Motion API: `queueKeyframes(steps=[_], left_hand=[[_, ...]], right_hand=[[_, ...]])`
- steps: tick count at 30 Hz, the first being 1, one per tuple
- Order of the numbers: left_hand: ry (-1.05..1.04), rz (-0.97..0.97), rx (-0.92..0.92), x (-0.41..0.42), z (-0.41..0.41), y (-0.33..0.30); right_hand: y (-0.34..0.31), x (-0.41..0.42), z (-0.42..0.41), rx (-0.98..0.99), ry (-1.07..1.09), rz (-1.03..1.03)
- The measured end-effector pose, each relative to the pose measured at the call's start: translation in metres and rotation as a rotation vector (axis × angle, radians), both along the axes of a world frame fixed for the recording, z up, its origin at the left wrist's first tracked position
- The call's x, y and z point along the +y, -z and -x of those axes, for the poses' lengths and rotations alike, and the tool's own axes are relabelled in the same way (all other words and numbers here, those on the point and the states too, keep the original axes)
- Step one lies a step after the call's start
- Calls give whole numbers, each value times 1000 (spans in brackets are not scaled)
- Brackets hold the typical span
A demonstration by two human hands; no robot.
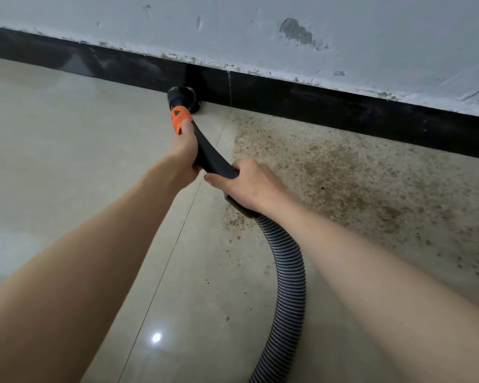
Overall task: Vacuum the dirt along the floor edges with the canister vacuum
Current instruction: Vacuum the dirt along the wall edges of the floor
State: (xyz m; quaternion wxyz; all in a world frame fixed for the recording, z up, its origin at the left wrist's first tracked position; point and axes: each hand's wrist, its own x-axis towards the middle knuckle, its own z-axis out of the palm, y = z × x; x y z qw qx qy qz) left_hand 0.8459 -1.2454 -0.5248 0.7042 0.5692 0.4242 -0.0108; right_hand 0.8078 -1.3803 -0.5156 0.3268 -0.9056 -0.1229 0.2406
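A black round brush nozzle point(183, 99) sits on the floor tight against the black skirting board point(315, 106). Behind it comes an orange collar point(179, 117), then a curved black handle point(209, 153). My left hand point(185, 153) grips the handle just below the collar. My right hand point(246, 186) grips the handle's lower end, where the ribbed grey hose point(285, 286) starts and curves down toward the bottom edge. Brown dirt point(343, 175) is strewn over the beige tile to the right of the nozzle. The canister is out of view.
A pale wall point(260, 29) with chipped paint rises above the skirting. Glossy beige tiles point(67, 134) to the left of the nozzle look free of dirt. A grout line point(177, 244) runs from the nozzle toward me.
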Motion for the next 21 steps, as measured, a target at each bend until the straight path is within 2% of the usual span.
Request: queueKeyframes(steps=[4, 10, 21], left_hand=[[64, 64, -17, -27, 13, 9], [198, -2, -10, -84, 32, 11], [409, 3, 1, -180, 48, 9]], right_hand=[[7, -28, 21, -54, 58, 40], [13, -79, 52, -61, 164, 37], [1, -166, 85, -45, 366, 102]])
